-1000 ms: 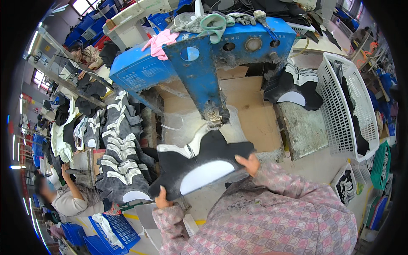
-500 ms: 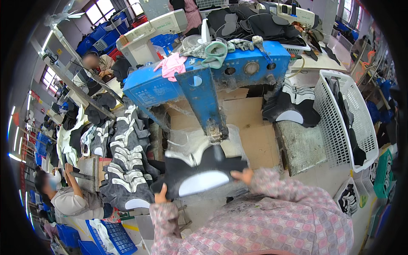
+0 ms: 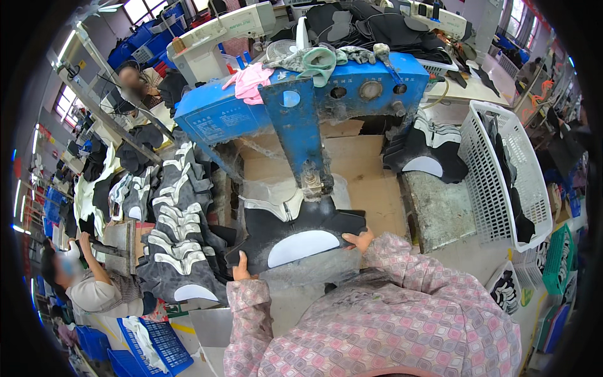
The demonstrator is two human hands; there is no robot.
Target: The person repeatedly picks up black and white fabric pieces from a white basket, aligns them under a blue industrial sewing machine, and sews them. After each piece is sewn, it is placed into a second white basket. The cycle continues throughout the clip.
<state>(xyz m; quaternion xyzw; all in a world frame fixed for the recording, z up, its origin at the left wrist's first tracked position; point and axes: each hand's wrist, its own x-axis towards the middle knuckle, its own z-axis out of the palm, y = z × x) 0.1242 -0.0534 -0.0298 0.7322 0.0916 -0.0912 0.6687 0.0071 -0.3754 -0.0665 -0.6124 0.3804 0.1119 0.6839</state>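
A flat black shoe upper [image 3: 326, 221] with a white half-moon patch and a white curved collar is spread under the head of a blue press [image 3: 292, 135]. Its far part lies beneath the metal press foot [image 3: 312, 182]. My left hand [image 3: 241, 269] grips its near left corner, thumb on top and fingers partly hidden below. At the near right corner, my right hand [image 3: 360, 240] pinches the edge in the same way. Clear plastic film [image 3: 308, 262] shows under the near edge.
Overlapping stacked uppers [image 3: 179, 242] lie to the left, and another pile [image 3: 433, 151] sits at the right. Beyond that stands a white basket [image 3: 502, 182]. Gloves [image 3: 318, 66] and a pink cloth [image 3: 249, 83] rest on the press. A seated co-worker [image 3: 103, 283] is at the far left.
The shoe upper has moved a little farther in under the press foot and now lies flatter. Both hands still hold its near corners. The view has shifted slightly.
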